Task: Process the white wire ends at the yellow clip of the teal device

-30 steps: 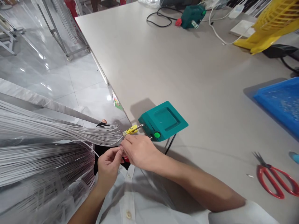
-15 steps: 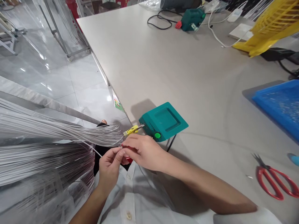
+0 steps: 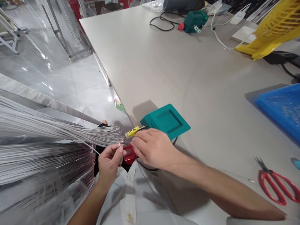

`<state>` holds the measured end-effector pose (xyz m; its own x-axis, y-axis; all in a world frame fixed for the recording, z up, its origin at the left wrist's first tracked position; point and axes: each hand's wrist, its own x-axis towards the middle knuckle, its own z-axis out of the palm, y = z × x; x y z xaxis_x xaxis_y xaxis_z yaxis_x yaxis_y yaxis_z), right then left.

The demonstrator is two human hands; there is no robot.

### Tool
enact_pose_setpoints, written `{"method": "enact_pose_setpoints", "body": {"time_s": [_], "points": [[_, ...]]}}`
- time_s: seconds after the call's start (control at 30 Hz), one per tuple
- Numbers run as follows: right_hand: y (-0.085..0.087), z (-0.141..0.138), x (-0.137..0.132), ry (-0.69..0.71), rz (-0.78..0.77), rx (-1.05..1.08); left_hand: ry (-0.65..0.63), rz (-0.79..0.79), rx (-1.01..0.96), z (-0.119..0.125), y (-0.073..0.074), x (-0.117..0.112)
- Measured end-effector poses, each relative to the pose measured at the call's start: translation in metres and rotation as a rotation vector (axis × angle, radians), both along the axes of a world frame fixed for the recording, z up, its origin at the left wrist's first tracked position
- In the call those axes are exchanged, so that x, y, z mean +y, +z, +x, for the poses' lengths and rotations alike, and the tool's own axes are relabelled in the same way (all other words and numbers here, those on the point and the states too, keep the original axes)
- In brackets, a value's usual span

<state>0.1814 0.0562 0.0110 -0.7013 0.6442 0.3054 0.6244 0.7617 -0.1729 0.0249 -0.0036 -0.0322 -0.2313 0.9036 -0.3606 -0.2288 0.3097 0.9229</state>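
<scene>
Between thumb and fingers, my left hand (image 3: 110,161) pinches a thin white cable (image 3: 119,144), its reddish tip pointing up. My right hand (image 3: 154,148) is a little to the right, apart from that tip. Its fingers are curled together, and what they hold, if anything, is hidden. Just beyond it sits a green box-shaped device (image 3: 170,120) with a recessed top, partly covered by the hand. A yellow-labelled piece (image 3: 132,132) sticks out from the device's left side on a metal rod. Below, a red object (image 3: 129,153) shows between the two hands.
Thick bundles of white cables (image 3: 58,131) hang at the left. Red-handled scissors (image 3: 273,181) lie on the table (image 3: 199,81) at right, near a blue tray (image 3: 281,103). A second green device (image 3: 195,21) and a yellow fan (image 3: 269,31) stand at the back.
My right hand has moved right, away from my left hand, and now covers the device's green button. The cable tip in my left hand has come into sight.
</scene>
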Motion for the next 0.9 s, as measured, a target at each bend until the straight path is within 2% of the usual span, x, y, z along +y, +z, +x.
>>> {"method": "enact_pose_setpoints", "body": {"time_s": [0.13,0.23,0.37,0.63,0.9], "points": [[0.006,0.011,0.012,-0.084,0.109,-0.214,0.004,0.036,-0.096,0.001,0.001,0.005],[0.006,0.012,0.017,-0.077,0.121,-0.362,-0.026,0.058,-0.107,0.004,0.000,0.007],[0.006,0.008,0.025,-0.040,0.085,-0.439,-0.039,0.079,-0.108,0.007,-0.002,0.008],[0.017,0.004,0.043,0.031,-0.128,-0.497,-0.014,0.038,-0.090,0.012,-0.001,0.013],[0.006,0.006,0.044,0.028,-0.063,-0.417,-0.054,-0.024,0.028,0.014,0.003,0.018]]}}
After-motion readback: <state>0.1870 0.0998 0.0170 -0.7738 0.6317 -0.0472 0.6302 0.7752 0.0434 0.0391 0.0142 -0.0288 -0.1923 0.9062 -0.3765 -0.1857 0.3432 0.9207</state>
